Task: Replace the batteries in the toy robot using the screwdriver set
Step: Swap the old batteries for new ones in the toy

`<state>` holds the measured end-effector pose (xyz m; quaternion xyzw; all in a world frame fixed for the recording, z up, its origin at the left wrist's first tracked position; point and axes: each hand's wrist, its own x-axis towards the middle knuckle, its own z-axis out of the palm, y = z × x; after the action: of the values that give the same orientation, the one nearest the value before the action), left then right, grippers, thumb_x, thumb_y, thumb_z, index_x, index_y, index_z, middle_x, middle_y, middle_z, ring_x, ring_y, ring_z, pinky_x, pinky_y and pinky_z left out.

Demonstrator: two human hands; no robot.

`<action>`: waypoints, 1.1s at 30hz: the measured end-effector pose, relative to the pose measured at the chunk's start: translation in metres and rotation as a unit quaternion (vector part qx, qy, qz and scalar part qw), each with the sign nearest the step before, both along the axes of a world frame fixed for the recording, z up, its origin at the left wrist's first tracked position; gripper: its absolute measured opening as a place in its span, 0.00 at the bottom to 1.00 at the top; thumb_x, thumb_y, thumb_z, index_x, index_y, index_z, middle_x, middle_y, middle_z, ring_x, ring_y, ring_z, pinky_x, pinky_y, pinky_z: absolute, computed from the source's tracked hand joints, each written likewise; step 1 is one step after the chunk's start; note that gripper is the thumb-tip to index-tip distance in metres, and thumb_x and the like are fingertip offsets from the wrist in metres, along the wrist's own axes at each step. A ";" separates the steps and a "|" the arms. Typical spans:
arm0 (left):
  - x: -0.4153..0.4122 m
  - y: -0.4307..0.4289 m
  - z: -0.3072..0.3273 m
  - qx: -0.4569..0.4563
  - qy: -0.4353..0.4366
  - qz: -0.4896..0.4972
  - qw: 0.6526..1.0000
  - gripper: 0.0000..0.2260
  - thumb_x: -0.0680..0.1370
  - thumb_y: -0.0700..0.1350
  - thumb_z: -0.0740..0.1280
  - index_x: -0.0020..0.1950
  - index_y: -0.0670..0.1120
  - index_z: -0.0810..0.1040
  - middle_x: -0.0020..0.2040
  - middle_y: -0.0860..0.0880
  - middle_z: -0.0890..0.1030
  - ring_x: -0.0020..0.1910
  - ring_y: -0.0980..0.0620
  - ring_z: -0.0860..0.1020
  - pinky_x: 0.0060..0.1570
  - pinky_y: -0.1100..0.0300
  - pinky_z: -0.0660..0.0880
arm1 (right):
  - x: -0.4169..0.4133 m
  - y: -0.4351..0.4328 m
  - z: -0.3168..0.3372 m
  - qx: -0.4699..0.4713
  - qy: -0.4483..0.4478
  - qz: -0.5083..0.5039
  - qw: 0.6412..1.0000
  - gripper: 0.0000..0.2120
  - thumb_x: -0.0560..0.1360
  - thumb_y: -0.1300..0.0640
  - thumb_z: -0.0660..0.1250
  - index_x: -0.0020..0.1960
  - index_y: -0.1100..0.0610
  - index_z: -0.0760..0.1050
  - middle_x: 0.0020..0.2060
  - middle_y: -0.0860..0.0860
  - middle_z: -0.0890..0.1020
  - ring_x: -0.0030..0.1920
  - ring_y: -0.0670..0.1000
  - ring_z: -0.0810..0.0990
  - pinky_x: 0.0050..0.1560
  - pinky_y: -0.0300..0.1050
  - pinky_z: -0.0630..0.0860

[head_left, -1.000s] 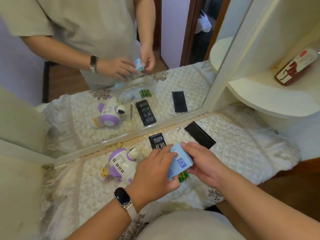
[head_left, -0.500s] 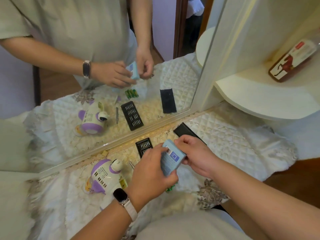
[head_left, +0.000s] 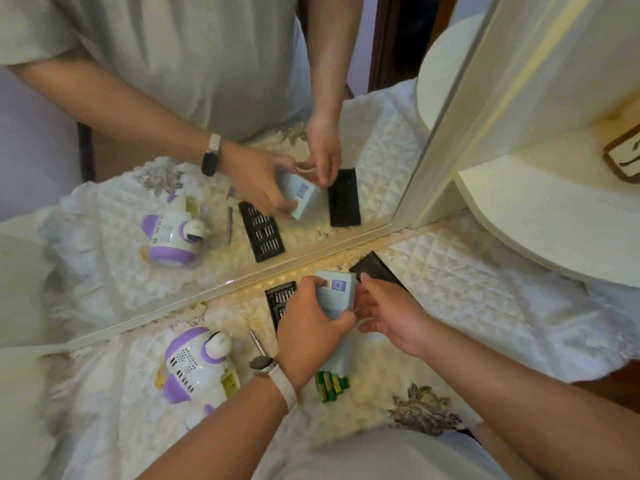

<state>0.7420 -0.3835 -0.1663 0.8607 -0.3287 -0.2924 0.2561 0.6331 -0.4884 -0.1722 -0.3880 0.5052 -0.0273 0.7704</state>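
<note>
My left hand [head_left: 311, 327] grips a light blue battery pack [head_left: 337, 294] above the quilted cloth, and my right hand [head_left: 388, 315] pinches its right edge, where clear wrapping shows. Below the pack lie several green batteries [head_left: 330, 384]. The white and purple toy robot [head_left: 194, 363] lies on its side at the left, a yellow-green piece beside it. A thin screwdriver [head_left: 257, 342] rests between the robot and the open black screwdriver set tray [head_left: 280, 299], which my left hand partly hides. The set's black lid [head_left: 375, 268] lies behind the pack.
A large mirror [head_left: 207, 168] stands along the back of the table and reflects everything. At the right a cream rounded shelf [head_left: 554, 216] juts out over the cloth, with a bottle [head_left: 623, 157] on it. The table's edge runs near my body.
The view has swung, so everything sits differently in frame. My hands still hold the blue pack; my right fingers have moved lower along its right edge, onto the clear wrapping.
</note>
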 end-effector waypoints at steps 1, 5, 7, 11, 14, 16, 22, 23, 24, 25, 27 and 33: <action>0.001 -0.005 -0.006 0.004 0.020 0.032 0.999 0.26 0.64 0.61 0.70 0.59 0.55 0.68 0.50 0.56 0.78 0.45 0.54 0.80 0.41 0.54 0.78 | -0.001 0.000 -0.006 -0.008 0.011 0.011 1.000 0.16 0.81 0.48 0.58 0.52 0.59 0.77 0.39 0.55 0.81 0.35 0.51 0.79 0.35 0.45 0.75; 0.005 -0.021 -0.030 0.005 0.082 0.114 0.990 0.23 0.69 0.55 0.74 0.56 0.53 0.67 0.47 0.55 0.78 0.42 0.54 0.80 0.41 0.51 0.80 | -0.006 0.001 -0.029 -0.080 0.049 0.095 0.991 0.08 0.81 0.52 0.59 0.52 0.52 0.77 0.44 0.53 0.82 0.41 0.50 0.81 0.39 0.44 0.78; 0.007 -0.026 -0.040 0.009 0.089 0.120 0.989 0.22 0.70 0.52 0.75 0.56 0.52 0.67 0.48 0.53 0.77 0.42 0.55 0.79 0.42 0.52 0.80 | -0.007 0.002 -0.036 -0.119 0.059 0.135 0.982 0.07 0.81 0.55 0.60 0.54 0.50 0.75 0.46 0.48 0.82 0.44 0.47 0.81 0.43 0.42 0.78; 0.010 -0.030 -0.055 0.016 0.088 0.133 0.987 0.22 0.71 0.52 0.76 0.57 0.51 0.67 0.53 0.49 0.76 0.46 0.51 0.78 0.46 0.52 0.79 | -0.008 0.000 -0.044 -0.225 0.083 0.233 0.942 0.16 0.78 0.57 0.63 0.65 0.49 0.72 0.50 0.45 0.79 0.50 0.46 0.79 0.48 0.41 0.77; 0.012 -0.034 -0.062 0.028 0.070 0.105 0.992 0.22 0.73 0.51 0.75 0.61 0.48 0.69 0.56 0.50 0.71 0.51 0.51 0.73 0.50 0.55 0.74 | -0.007 0.000 -0.048 -0.294 0.104 0.300 0.902 0.14 0.76 0.56 0.64 0.61 0.50 0.73 0.50 0.45 0.79 0.48 0.48 0.80 0.48 0.46 0.78; 0.012 -0.033 -0.064 0.043 0.069 0.087 0.993 0.22 0.74 0.49 0.73 0.64 0.47 0.70 0.56 0.50 0.69 0.52 0.50 0.72 0.52 0.57 0.72 | -0.005 0.001 -0.050 -0.329 0.124 0.330 0.876 0.14 0.76 0.57 0.64 0.61 0.52 0.73 0.50 0.46 0.76 0.49 0.49 0.79 0.46 0.45 0.75; 0.011 -0.001 -0.051 0.013 0.121 0.067 0.990 0.22 0.76 0.45 0.70 0.70 0.48 0.71 0.59 0.48 0.78 0.55 0.50 0.78 0.52 0.55 0.77 | -0.006 0.008 -0.045 -0.374 0.136 0.351 0.847 0.20 0.76 0.54 0.63 0.67 0.50 0.70 0.56 0.50 0.74 0.54 0.51 0.77 0.48 0.43 0.72; 0.010 0.010 -0.047 0.008 0.120 0.066 0.991 0.21 0.77 0.44 0.70 0.69 0.48 0.71 0.57 0.49 0.78 0.54 0.51 0.78 0.51 0.57 0.76 | -0.008 0.011 -0.044 -0.380 0.142 0.352 0.843 0.20 0.76 0.53 0.62 0.68 0.50 0.69 0.57 0.51 0.74 0.55 0.51 0.77 0.49 0.44 0.74; 0.009 0.022 -0.043 0.000 0.116 0.063 0.991 0.20 0.77 0.44 0.69 0.69 0.48 0.71 0.56 0.50 0.79 0.53 0.52 0.78 0.50 0.58 0.75 | -0.011 0.014 -0.042 -0.387 0.151 0.354 0.838 0.19 0.77 0.53 0.62 0.68 0.50 0.69 0.57 0.51 0.74 0.55 0.52 0.77 0.50 0.45 0.74; 0.007 0.036 -0.040 -0.001 0.108 0.061 0.992 0.19 0.77 0.44 0.69 0.67 0.48 0.73 0.55 0.50 0.79 0.52 0.53 0.79 0.50 0.59 0.76 | -0.014 0.019 -0.041 -0.396 0.158 0.355 0.832 0.19 0.77 0.53 0.61 0.67 0.51 0.69 0.57 0.51 0.73 0.55 0.52 0.77 0.50 0.46 0.74; 0.001 0.065 -0.037 0.002 0.104 0.063 0.993 0.13 0.77 0.43 0.69 0.61 0.50 0.75 0.51 0.52 0.81 0.46 0.55 0.80 0.46 0.61 0.76 | -0.024 0.031 -0.040 -0.416 0.162 0.360 0.819 0.19 0.78 0.53 0.60 0.68 0.54 0.68 0.59 0.52 0.73 0.56 0.52 0.76 0.51 0.46 0.74; -0.025 0.139 -0.053 0.029 0.062 0.115 0.991 0.07 0.75 0.41 0.70 0.52 0.47 0.79 0.40 0.50 0.80 0.38 0.55 0.77 0.38 0.65 0.70 | -0.044 0.085 -0.039 -0.445 0.126 0.449 0.765 0.16 0.78 0.52 0.60 0.64 0.54 0.72 0.56 0.50 0.75 0.53 0.52 0.77 0.49 0.45 0.74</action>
<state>0.7174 -0.2447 -0.2192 0.8799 -0.2026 -0.3232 0.2832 0.5886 -0.4030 -0.2116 -0.8696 0.2971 0.1487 0.3653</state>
